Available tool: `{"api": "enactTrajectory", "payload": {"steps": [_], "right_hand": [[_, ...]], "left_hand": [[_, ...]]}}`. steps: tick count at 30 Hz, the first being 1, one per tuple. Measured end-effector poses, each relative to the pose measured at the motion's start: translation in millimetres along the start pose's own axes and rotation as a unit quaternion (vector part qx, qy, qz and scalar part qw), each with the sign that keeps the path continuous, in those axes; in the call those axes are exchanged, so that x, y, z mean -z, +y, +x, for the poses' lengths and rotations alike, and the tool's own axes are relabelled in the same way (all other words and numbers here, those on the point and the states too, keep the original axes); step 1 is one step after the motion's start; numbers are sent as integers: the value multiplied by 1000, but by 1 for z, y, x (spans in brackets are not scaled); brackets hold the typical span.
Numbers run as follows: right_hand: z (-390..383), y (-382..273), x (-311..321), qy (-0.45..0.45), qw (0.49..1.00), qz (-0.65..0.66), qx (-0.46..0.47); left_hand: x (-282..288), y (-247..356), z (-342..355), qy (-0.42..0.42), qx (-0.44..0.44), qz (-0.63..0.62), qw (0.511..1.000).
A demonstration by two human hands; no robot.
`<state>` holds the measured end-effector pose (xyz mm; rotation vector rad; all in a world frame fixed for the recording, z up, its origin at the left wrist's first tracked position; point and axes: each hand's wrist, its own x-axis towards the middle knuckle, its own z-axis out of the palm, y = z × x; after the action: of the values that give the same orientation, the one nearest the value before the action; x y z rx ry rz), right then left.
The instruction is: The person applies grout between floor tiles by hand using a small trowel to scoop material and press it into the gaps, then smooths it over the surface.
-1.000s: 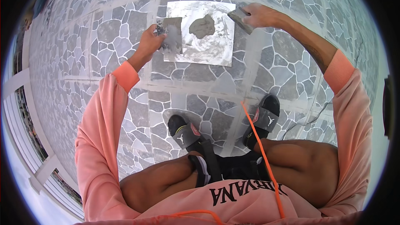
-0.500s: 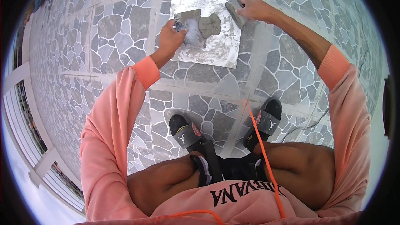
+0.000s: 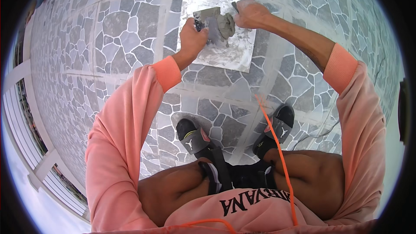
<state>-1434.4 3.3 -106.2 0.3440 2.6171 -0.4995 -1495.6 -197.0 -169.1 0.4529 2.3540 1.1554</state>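
Note:
A white square board (image 3: 242, 56) smeared with grey mortar lies on the paved floor. In my left hand (image 3: 193, 39), closed around its dark grip, is a flat metal scraper (image 3: 212, 28) with mortar on its far end. The blade lies over the board, against a lump of wet mortar (image 3: 226, 25). My right hand (image 3: 251, 14) is closed on a second scraper (image 3: 235, 7) at the board's right side. That blade is turned almost edge-on, and most of it is hidden by the hand.
Grey stone-pattern paving (image 3: 121, 39) with white joints surrounds the board. My sandalled feet (image 3: 193, 136) are on the near side. An orange cord (image 3: 277, 151) hangs from my clothing. A white railing (image 3: 43, 169) runs along the left, and a thin cable (image 3: 318, 134) lies at the right.
My left hand and its scraper have moved right, pushing the mortar into a thicker lump. My right hand has moved left over the board, turning its scraper from broad side to nearly edge-on.

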Motion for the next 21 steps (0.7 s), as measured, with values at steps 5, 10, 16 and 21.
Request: {"api": "enactTrajectory", "payload": {"steps": [5,10,16,21], "right_hand": [[2,-6,-1,9,1000,13,19],[3,-2,-10,30,999,34,24],[11,10,-22,41,998,53,23],[7,10,-14,45,990,133,1]], "left_hand": [[-13,-6,5,0,1,-32,999],[-25,-6,5,-2,12,-76,997],[-31,3,6,-4,-9,-62,998],[-27,0,6,-120,64,-247,959]]}}
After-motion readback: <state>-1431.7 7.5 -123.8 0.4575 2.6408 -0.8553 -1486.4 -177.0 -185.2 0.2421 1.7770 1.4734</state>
